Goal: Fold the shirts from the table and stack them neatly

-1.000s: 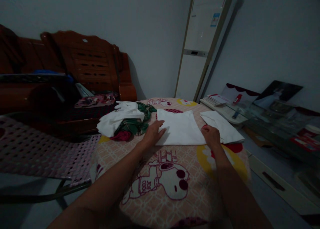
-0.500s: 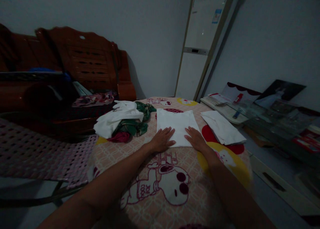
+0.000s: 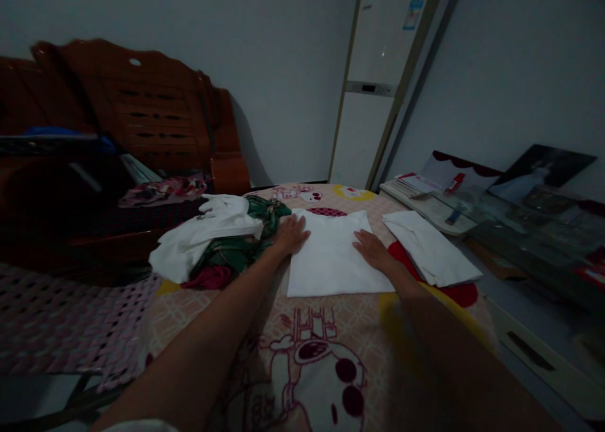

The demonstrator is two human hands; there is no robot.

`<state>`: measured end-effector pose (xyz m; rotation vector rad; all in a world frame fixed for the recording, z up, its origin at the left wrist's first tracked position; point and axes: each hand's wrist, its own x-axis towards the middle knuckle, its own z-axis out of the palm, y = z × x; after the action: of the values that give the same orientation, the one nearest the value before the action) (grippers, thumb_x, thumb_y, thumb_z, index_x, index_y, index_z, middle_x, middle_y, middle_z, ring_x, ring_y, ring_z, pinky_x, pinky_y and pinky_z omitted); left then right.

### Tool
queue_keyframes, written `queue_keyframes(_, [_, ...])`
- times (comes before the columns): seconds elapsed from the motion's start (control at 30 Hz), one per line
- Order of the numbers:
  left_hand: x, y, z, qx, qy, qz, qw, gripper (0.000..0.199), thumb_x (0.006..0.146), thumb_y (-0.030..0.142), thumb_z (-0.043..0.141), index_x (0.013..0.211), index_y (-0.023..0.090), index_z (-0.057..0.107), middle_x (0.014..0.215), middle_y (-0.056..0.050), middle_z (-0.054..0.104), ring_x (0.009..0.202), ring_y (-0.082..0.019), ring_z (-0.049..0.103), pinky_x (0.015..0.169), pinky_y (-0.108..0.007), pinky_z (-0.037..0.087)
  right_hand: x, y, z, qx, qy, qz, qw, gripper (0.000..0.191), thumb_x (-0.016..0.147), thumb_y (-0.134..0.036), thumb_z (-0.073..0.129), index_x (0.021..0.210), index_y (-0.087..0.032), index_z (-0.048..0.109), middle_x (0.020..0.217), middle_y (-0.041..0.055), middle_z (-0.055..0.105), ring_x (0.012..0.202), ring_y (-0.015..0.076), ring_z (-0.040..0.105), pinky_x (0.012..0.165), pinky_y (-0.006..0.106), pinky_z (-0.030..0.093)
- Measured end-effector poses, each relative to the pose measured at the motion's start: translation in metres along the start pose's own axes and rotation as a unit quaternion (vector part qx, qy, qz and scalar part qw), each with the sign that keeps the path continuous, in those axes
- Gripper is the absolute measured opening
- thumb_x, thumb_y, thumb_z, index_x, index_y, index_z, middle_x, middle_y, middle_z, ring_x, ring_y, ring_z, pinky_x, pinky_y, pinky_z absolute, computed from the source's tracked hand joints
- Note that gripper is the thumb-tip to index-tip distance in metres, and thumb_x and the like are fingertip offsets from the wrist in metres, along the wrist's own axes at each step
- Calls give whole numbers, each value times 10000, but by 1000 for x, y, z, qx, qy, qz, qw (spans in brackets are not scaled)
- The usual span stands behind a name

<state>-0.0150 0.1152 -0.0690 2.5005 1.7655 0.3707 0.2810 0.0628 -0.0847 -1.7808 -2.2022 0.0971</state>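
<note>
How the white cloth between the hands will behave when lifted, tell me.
The white cloth will probably be floppy and light, since it lies thin and flat on the tablecloth. Its straight edges look like folds, so lifting one corner may open it. That flat, squarish shape should hardly roll.

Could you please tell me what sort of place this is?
It looks like a home, probably a living room: there is a carved wooden seat by the wall, a tall white unit, likely an air conditioner, and a table with a cartoon-print cloth.
</note>
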Motion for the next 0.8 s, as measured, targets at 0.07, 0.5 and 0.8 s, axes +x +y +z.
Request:
queue_keyframes(0.07, [13,-3,3,-10,32,-46,998,582,967,374,415,1447,47,393,1515,-249,388,1436,-337,325,1157,-454,256,14,7,1,-5,-1,15,1000,494,975,-362,451,1405,-130,527,1477,152,492,1423,270,385,1199,430,263])
queue_keyframes(0.5, [48,-25,-8,-96,51,-157,982,722,825,431,665,1413,79,439,1420,-213,513,1345,-328,450,1099,-380,342,93,42,-16,61,22,170,983,534,792,-191,641,1319,-124,583,1327,165,622,1219,275,585,1049,378,427])
queue_keyframes(0.8, [49,-23,-18,-182,21,-189,965,509,719,334,780,1162,155,606,1116,-109,708,1049,-241,655,891,-294,467,119,58,-28,250,57,223,941,578,450,-49,818,1018,-89,716,875,60,730,844,243,683,708,297,545])
